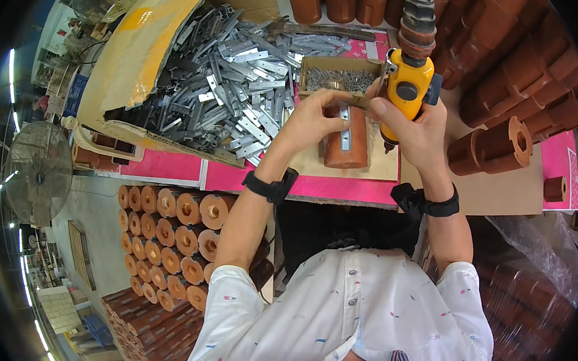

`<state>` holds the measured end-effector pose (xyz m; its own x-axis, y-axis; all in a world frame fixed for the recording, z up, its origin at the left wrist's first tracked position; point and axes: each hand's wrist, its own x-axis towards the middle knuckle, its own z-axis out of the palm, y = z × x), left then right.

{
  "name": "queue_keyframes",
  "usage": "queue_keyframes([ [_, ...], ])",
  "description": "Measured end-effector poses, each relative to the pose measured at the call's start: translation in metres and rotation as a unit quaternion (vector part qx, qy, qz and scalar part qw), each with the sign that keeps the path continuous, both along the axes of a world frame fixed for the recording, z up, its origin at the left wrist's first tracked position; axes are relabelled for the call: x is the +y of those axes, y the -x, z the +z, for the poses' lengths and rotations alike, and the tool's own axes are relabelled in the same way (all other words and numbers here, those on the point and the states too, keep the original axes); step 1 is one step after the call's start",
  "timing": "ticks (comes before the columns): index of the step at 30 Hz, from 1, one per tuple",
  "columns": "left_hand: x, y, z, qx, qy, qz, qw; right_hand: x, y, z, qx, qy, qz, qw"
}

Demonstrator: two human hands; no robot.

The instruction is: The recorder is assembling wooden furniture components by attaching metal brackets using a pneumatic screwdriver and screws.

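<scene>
Yellow driver [408, 85] is clamped in your right hand [419, 132]; your left hand [312, 119] pinches a screw at its tip, above the bracket [346, 128] on the brown block [346, 144]. You're loading; next, seat it squarely on the bracket

On the worktop [500, 193], a box of screws [340, 78] sits behind a wooden block [346, 147]. Metal brackets [242, 78] lie piled to the left, wooden rollers [508, 61] stacked to the right.
</scene>
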<state>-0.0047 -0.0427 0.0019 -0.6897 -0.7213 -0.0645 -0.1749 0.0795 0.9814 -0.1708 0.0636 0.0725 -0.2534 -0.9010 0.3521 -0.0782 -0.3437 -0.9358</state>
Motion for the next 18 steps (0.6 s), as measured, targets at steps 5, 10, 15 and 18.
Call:
queue_keyframes([
  [5, 0.014, -0.006, 0.019, -0.076, 0.212, -0.028, 0.974, -0.002, 0.002, -0.002, 0.006, 0.002, 0.003, 1.000],
  [10, -0.005, 0.002, 0.014, -0.048, 0.254, 0.039, 0.965, -0.005, 0.004, -0.001, -0.003, 0.011, 0.007, 1.000],
  [15, -0.056, 0.029, -0.012, -0.175, 0.368, 0.047, 0.912, -0.007, 0.003, 0.002, -0.009, 0.028, 0.001, 1.000],
  [18, -0.070, 0.044, -0.023, -0.231, 0.391, 0.030, 0.891, -0.007, 0.003, 0.004, -0.017, 0.025, 0.014, 0.999],
])
